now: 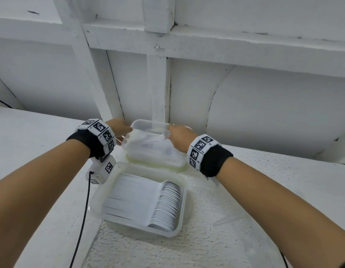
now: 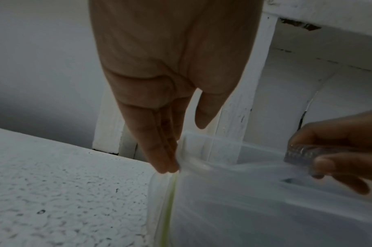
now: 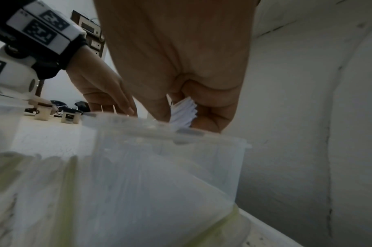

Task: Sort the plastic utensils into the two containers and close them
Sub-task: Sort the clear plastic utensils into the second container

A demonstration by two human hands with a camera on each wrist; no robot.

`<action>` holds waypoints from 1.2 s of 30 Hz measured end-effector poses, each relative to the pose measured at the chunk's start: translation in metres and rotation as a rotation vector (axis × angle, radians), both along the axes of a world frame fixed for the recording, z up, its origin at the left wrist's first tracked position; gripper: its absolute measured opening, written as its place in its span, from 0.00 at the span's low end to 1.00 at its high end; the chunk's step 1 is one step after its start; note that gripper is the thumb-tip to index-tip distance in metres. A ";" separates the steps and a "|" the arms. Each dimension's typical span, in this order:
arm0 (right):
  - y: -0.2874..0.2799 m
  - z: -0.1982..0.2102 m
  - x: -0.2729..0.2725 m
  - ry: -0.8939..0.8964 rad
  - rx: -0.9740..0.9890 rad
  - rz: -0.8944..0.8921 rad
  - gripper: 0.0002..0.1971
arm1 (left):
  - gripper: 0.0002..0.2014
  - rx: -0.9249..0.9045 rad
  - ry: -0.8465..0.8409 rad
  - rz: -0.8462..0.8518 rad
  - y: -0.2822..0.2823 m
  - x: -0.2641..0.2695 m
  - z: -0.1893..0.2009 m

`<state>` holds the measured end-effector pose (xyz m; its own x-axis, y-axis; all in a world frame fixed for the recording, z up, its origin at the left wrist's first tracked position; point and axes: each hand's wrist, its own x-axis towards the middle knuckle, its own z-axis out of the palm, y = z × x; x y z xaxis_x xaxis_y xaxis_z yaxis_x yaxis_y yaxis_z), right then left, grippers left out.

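1. Two clear plastic containers sit on the white textured tabletop (image 1: 235,200), one behind the other; clock directions below are read in the head view.
2. The near container (image 1: 179,215), at about 6 o'clock, is open and holds a neat row of white plastic spoons (image 1: 166,202), bowls stacked toward 3 o'clock and handles toward 9 o'clock.
3. The far container (image 1: 154,151), at about 12 o'clock from the near one and touching it, rests on a lid with a pale green seal (image 1: 158,165) showing along its lower edge.
4. The left hand (image 1: 119,127) is at the far container's 9 o'clock end. In the left wrist view its fingers (image 2: 159,150) run straight down, tips touching the container's corner rim; this grip is not curled around anything.
5. The right hand (image 1: 180,135) is at the container's 3 o'clock end, over the rim. In the right wrist view its fingers (image 3: 210,117) curl around a bunch of white plastic forks (image 3: 184,115), tines fanned out, held just above the container's edge.
6. Inside the far container pale utensil shapes show through the wall, too blurred to tell apart.
7. Both wrists wear black bands with white marker blocks (image 1: 198,149); a black cable (image 1: 84,209) trails from the left one toward 7 o'clock.
8. A white panelled wall (image 1: 264,93) rises behind the tabletop.
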<state>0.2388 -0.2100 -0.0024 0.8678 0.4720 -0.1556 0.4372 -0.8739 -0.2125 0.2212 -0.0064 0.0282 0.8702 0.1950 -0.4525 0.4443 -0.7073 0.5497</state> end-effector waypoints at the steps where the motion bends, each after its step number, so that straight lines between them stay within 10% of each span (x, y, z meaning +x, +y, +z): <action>1: 0.002 -0.002 0.001 0.012 -0.029 -0.003 0.15 | 0.11 -0.014 0.004 0.006 0.000 0.000 -0.001; 17: 0.015 0.017 0.011 0.341 -0.164 -0.014 0.12 | 0.12 -0.071 0.004 0.041 0.002 0.001 -0.003; 36: 0.004 0.011 -0.001 0.172 -0.013 0.044 0.16 | 0.12 -0.055 -0.017 0.026 0.004 -0.002 -0.006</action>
